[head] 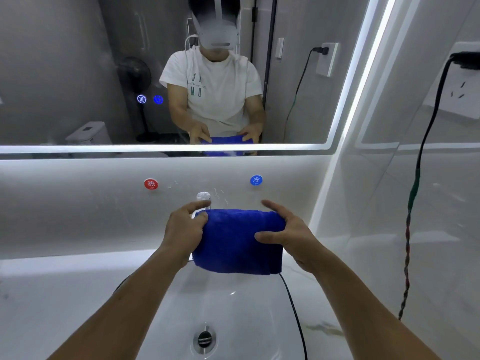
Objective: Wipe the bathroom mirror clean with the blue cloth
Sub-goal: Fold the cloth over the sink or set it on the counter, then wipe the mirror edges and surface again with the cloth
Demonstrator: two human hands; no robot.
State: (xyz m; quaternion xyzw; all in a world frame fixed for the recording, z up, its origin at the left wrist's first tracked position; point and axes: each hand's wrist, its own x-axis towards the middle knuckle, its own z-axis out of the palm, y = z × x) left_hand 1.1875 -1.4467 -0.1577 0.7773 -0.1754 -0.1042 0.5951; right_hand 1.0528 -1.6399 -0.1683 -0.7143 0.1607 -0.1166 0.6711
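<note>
White tile and a basin (233, 302) lie below the mirror (78, 74); the cloth (239, 242) hangs folded above the basin, just before the tap (203, 196); the left hand (183, 231) pinches its left edge, forefinger straight; the right hand (289, 236) clamps the right edge, thumb in front; soft, light and limp, it would likely wipe best bunched in one palm; a cable (426, 141) crowds the mirror's right edge; leftward the glass runs open.

blue cloth (237, 240) | plush, bright blue, folded into thick pad | pinched at both ends between thumbs and fingers of left hand (181, 231) and right hand (292, 236) | mirror (65, 61) | upright, lit rim, hazy smears | above and beyond fingertips, apart from them
</note>
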